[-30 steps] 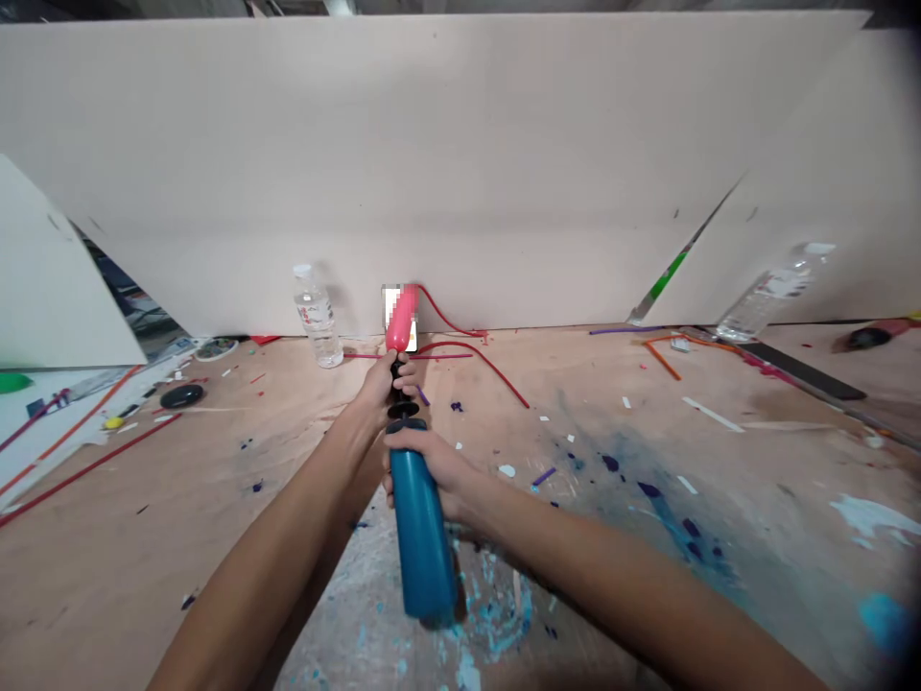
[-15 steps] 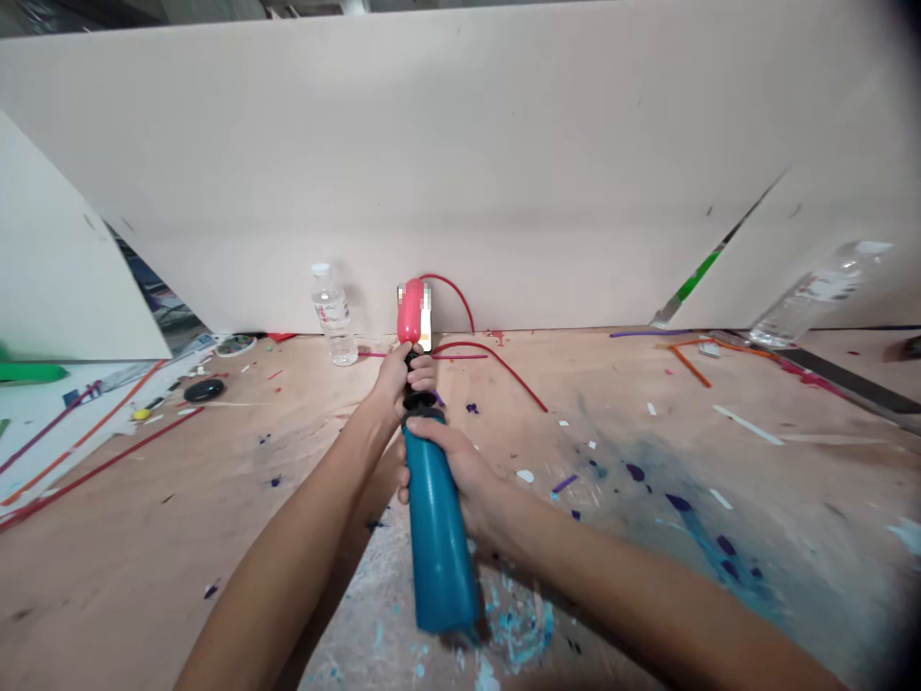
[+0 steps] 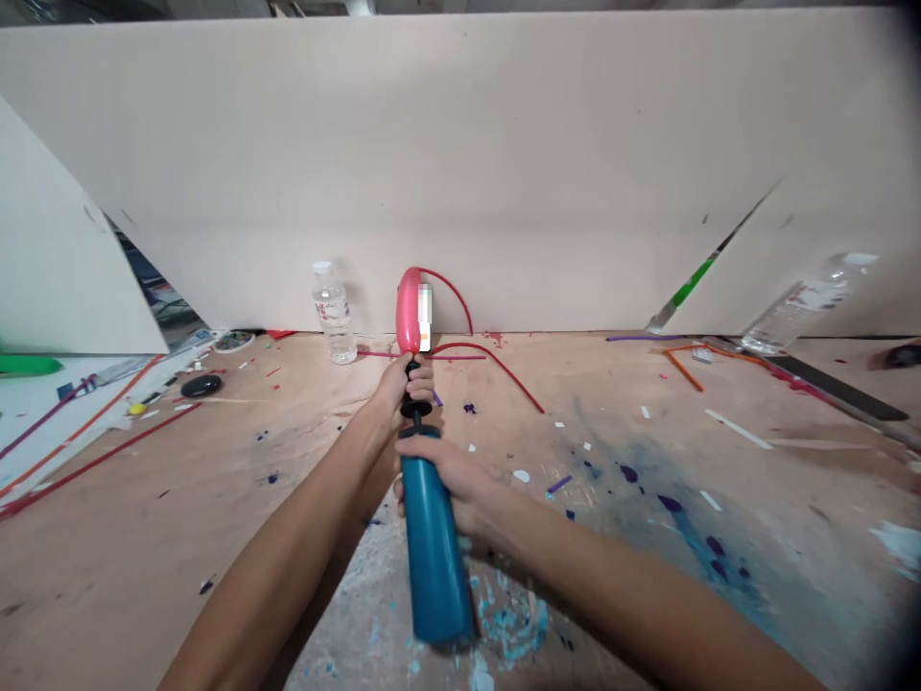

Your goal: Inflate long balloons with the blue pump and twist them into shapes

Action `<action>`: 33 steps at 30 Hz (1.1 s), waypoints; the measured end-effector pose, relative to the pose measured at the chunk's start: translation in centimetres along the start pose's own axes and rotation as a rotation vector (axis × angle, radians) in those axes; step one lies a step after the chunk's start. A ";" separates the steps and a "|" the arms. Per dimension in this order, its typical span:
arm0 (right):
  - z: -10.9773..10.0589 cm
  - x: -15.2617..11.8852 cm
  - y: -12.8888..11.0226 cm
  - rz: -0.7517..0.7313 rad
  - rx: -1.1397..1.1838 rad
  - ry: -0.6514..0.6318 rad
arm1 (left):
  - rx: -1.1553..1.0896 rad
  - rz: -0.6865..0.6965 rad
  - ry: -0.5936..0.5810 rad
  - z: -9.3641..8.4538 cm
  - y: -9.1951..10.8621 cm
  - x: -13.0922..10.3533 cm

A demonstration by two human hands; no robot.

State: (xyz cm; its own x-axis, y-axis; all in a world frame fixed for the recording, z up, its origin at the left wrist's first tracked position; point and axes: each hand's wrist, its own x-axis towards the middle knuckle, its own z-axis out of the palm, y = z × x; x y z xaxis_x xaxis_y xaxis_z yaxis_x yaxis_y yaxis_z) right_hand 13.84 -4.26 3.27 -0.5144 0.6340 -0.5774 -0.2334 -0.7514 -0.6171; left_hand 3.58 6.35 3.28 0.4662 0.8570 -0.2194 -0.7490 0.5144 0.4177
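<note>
A blue hand pump [image 3: 437, 566] with a black top lies between my arms, pointing away from me. My left hand [image 3: 404, 386] is closed around its black nozzle end and the neck of a pink balloon [image 3: 408, 312]. The balloon is partly inflated, and its thin uninflated tail curves off to the right. My right hand [image 3: 446, 472] grips the blue barrel near its upper end. Between the barrel and the black handle part, a short dark rod shows.
A water bottle [image 3: 334, 312] stands left of the balloon, and another bottle [image 3: 806, 302] leans at the right. A white board [image 3: 504, 173] rises behind. Thin balloons, a black disc [image 3: 201, 386] and paper scraps lie on the paint-stained wooden surface [image 3: 237, 576].
The pink balloon looks longer and fuller. The blue barrel and my right hand have moved slightly back from my left hand, baring more of the rod.
</note>
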 end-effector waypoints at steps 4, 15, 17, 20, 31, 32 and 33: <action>-1.0 1.1 -1.4 -0.104 -0.044 0.034 | 0.089 0.121 0.068 -0.2 -1.1 1.0; 3.2 -2.2 8.0 -0.042 0.034 0.049 | 0.156 0.041 0.073 1.1 2.4 -1.4; 3.3 -2.6 8.7 -0.056 -0.009 0.005 | 0.198 0.078 0.025 2.3 3.0 -2.6; 3.0 -2.9 8.3 -0.157 -0.034 -0.043 | 0.272 0.215 -0.082 5.2 3.2 -5.4; 0.4 -2.7 0.9 -0.457 -0.312 -0.223 | 0.360 0.491 -0.139 9.4 0.6 -9.1; 0.3 -2.5 0.8 -0.431 -0.299 -0.223 | 0.354 0.500 -0.124 8.9 0.8 -8.3; 0.2 -2.3 1.0 -0.370 -0.266 -0.223 | 0.348 0.512 -0.097 8.2 1.0 -7.5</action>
State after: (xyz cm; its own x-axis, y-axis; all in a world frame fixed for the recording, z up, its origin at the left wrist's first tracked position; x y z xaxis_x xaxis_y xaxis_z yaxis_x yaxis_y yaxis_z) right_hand 14.58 -6.50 4.10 -0.6077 0.7726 -0.1837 -0.2303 -0.3928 -0.8903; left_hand 3.19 0.25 12.58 0.1423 0.9770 0.1590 -0.6989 -0.0146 0.7150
